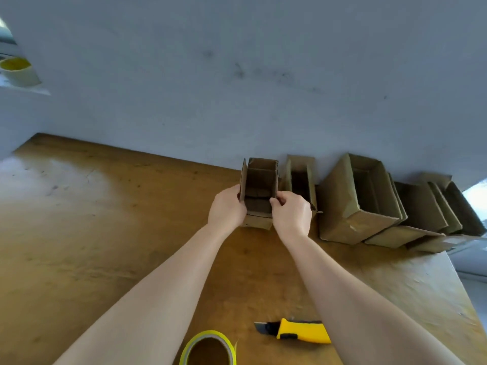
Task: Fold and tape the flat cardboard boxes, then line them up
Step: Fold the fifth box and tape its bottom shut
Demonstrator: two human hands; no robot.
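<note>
Box in hand: we hold a small open-topped cardboard box (259,192) at the far edge of the wooden table (105,233), against the grey wall (237,88).
Left hand (228,208): wrapped around the box's left wall, fingers closed on it.
Right hand (291,213): pinching the right wall near its top edge (thumb and fingertips curled tight).
Key relation: the box sits straight ahead of both hands, long axis running away from us toward the wall; its right side is just beside the neighbouring box (300,180), which begins the row of finished boxes (369,201) stretching right.
Nearer hand: the right one lies on the row side.
Tools: tape roll (208,349) and yellow utility knife (297,333) lie close to us, untouched.
</note>
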